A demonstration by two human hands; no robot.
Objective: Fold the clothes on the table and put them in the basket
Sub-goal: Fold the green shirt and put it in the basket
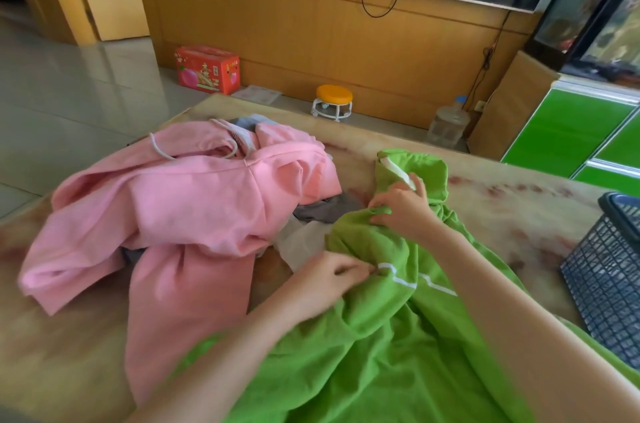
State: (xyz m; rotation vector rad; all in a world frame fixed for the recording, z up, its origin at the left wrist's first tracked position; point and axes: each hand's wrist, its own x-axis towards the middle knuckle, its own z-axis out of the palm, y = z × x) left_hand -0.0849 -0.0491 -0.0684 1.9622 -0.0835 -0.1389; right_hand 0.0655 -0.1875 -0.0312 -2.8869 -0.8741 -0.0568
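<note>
On the left of the table [502, 211] we see a crumpled pink hoodie [194, 208], hood toward the far edge. On the floor behind it, a red box [207, 69] bears print we cannot read. The left hand [322, 280] pinches the green top [381, 353] by its white line. The top runs lengthwise away from us. The right hand [405, 211] grips its bunched far end. The basket [609, 284] stands at the table's right.

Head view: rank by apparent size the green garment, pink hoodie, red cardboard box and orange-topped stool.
1. green cotton garment, but it is nearest the camera, so its lead over the hoodie is unsure
2. pink drawstring hoodie
3. red cardboard box
4. orange-topped white stool, smallest
</note>
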